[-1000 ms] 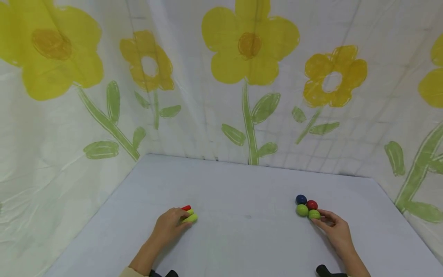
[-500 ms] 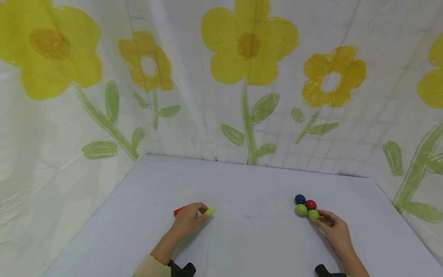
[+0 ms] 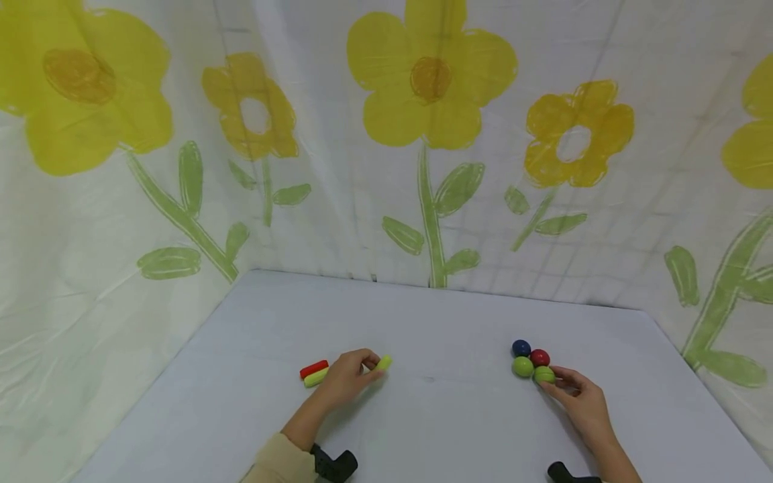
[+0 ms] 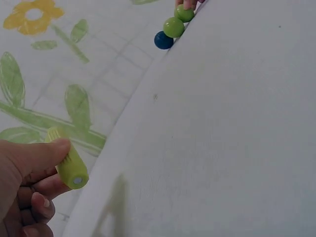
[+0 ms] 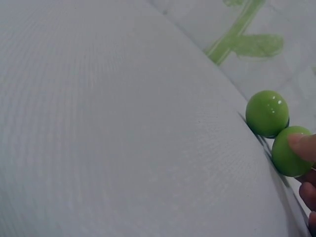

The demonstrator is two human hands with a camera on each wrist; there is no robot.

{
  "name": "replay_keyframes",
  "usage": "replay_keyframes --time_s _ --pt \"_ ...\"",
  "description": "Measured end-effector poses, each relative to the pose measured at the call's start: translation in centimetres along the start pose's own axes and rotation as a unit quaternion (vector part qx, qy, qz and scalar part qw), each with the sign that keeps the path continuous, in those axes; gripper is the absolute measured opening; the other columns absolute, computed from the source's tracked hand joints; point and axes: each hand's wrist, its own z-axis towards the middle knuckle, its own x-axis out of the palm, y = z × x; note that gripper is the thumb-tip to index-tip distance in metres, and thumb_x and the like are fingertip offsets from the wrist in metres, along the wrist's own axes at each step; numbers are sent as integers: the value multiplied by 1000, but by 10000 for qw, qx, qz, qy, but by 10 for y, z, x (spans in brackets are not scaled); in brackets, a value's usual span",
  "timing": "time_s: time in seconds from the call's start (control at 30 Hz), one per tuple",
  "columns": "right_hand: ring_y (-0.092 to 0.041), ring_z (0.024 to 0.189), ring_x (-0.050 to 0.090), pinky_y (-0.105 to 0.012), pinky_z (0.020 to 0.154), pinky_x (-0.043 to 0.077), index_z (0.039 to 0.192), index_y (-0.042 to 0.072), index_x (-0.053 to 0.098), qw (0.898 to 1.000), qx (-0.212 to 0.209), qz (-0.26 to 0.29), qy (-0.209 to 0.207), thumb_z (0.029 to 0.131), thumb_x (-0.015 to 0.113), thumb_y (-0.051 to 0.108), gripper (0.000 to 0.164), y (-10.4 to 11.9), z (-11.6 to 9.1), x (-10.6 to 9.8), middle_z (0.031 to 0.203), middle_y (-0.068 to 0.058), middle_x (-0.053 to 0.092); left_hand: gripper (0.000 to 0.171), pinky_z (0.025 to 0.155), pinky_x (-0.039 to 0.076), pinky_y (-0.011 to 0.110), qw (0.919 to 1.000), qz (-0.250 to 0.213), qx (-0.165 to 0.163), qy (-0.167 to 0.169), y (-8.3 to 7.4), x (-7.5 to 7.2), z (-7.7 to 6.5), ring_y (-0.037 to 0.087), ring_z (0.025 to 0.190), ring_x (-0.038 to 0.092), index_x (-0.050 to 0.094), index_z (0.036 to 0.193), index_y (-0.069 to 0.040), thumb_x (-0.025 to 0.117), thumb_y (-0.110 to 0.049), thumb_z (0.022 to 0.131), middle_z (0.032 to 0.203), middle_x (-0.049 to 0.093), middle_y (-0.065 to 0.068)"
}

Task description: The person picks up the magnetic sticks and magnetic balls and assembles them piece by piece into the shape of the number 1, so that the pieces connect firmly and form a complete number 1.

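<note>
Between thumb and fingers, my left hand [image 3: 347,380] pinches a short yellow-green rod [image 3: 384,362], held off the table. In the left wrist view that rod [image 4: 75,170] shows ridged sides and a small pale disc in its end. Behind this hand, a red rod [image 3: 314,369] and a second yellow-green rod [image 3: 315,378] lie side by side. Over on the right, my right hand [image 3: 584,404] pinches a green ball [image 3: 544,376]. Clustered against it are another green ball [image 3: 522,367], a red ball [image 3: 540,358] and a dark blue ball [image 3: 521,348].
The pale table [image 3: 435,429] stretches between the two hands. Along its far edge hangs a white curtain [image 3: 338,221] printed with yellow flowers. Black wrist-camera mounts [image 3: 338,465] show below the hands.
My left hand has moved right with one yellow-green rod, away from the red rod and the other yellow-green rod, which now lie uncovered. My right hand still pinches the green ball.
</note>
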Motion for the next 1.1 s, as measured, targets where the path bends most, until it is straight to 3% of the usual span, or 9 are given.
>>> replay_keyframes --time_s 0.27,0.53,0.7,1.1 --pt "5 83 47 -18 71 41 126 0 60 10000 28 16 -56 86 75 26 50 -2 0 1 112 -15 65 23 68 46 28 9966 -794 -183 142 -12 13 10 14 83 54 65 104 0 68 -19 92 94 66 4" --pt "2 83 48 -19 70 42 127 0 60 10000 80 34 -45 86 75 26 51 -4 1 2 112 -15 64 22 64 46 26 9896 -1389 -378 -41 -24 29 19 13 79 57 66 98 3 71 -16 89 87 67 5" --pt "-1 85 49 -19 70 42 127 1 59 10000 83 18 -19 86 74 26 51 -2 1 2 112 -16 64 23 61 46 25 9859 -1561 -582 -152 -31 39 24 13 77 59 66 96 5 74 -15 87 84 67 6" --pt "-4 86 50 -20 70 43 127 -1 59 10000 62 21 10 86 75 28 53 -1 1 1 110 -15 64 24 62 46 26 9768 -1950 -882 3 -42 56 32 13 75 62 69 93 7 77 -14 84 84 70 8"
